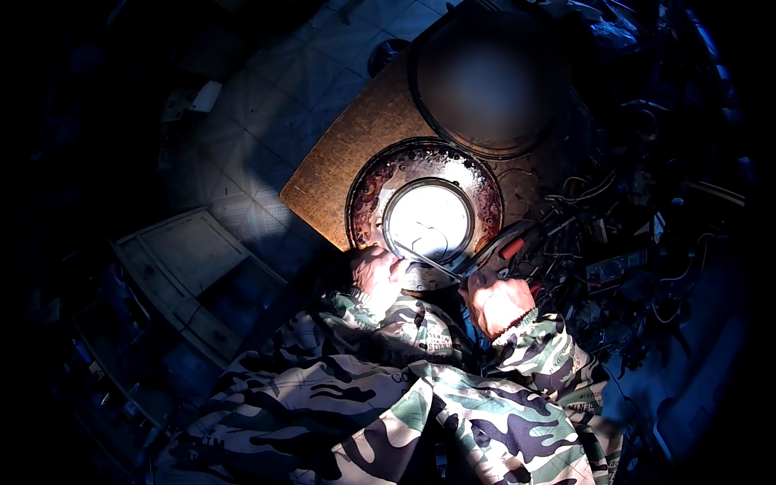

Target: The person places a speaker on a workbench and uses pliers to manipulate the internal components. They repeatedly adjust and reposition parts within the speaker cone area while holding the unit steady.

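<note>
A round metal part [486,208] with a rusty, dark-speckled rim lies on a brown board. Its round centre glares white under the light, with a thin dark curved line across it. My right hand [495,305] is closed around a slim straight metal tool, its handle hidden in my fingers. The tool's shaft [432,265] slants up and left over the part's near edge, toward my left hand. At the part's near left edge, my left hand [377,272] is closed, fingers curled by the rim; what they grip is hidden.
The brown board [339,182] also carries a larger round thing [453,133], blurred in the middle. A red-handled tool [511,248] lies just beyond my right hand. Dark clutter with wires [590,190] fills the right side. An open wooden drawer or frame [190,259] stands at left.
</note>
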### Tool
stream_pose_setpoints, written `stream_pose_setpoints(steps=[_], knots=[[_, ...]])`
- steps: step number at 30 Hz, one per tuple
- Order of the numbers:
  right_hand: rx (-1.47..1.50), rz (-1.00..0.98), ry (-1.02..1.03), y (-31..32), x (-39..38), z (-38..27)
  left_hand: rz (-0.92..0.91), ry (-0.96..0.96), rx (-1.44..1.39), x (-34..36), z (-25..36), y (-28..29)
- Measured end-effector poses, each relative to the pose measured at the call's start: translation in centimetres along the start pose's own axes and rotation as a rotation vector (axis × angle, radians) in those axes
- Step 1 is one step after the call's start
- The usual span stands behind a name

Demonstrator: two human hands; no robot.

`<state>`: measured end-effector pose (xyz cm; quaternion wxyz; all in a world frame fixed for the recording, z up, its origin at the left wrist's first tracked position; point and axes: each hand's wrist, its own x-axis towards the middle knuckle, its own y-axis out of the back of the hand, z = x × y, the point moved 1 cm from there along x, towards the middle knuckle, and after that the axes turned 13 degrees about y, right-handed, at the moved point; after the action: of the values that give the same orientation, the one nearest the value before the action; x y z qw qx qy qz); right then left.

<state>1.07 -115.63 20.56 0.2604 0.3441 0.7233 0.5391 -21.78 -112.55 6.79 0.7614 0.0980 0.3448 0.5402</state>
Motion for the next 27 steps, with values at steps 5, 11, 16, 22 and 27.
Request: stream_pose_setpoints(steps=[5,11,16,22,27], knots=[[0.114,-0.115,-0.082,0.7,0.9,-0.1,-0.023,0.01,0.022,0.0,0.3,0.3],[1.575,0.428,0.335,-6.4,-3.1,-0.5,-0.026,-0.005,0.034,0.0,-0.3,-0.1],[-0.038,-0.345,-0.112,2.8,2.5,-2.7,-0.035,0.03,0.043,-0.1,0.1,0.1],[-0.256,-0.37,-0.153,3.9,5.3,-5.2,0.024,0.035,-0.065,-0.5,-0.4,-0.3],[-0.143,-0.399,-0.05,5.2,7.8,-4.3,0.049,0.119,0.025,-0.7,0.1,-0.6]])
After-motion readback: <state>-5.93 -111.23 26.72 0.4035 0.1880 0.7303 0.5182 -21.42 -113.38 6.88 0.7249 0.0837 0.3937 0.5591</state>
